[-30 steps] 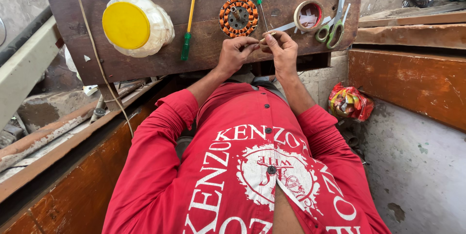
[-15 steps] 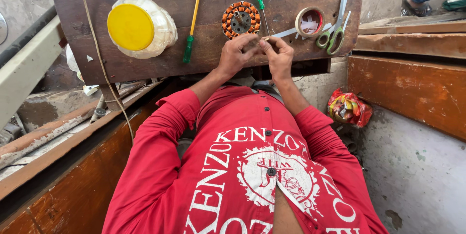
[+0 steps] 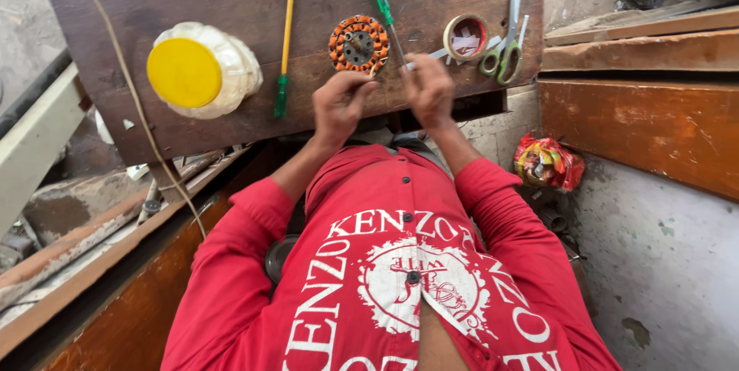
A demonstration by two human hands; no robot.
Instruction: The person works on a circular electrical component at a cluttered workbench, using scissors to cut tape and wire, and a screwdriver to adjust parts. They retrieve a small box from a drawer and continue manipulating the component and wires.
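Left grip (image 3: pixel 342 101) just below stator (image 3: pixel 358 43)

Bright, even daylight (edges warped)

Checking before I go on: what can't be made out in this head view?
- What the left hand pinches: too small, covered by its fingers.
- Right hand: palm side turned away, any hold hidden.
- Yellow-handled tool: top cut off by the frame edge.
- Jar contents: hidden under its yellow lid.

The worktop (image 3: pixel 231 140) is dark, scuffed, matt wood; the stator (image 3: pixel 358 43) shows glossy copper windings around dull grey metal; the scissors (image 3: pixel 508 25) have bright steel blades and green plastic handles; the lid (image 3: pixel 183 72) is smooth yellow plastic.
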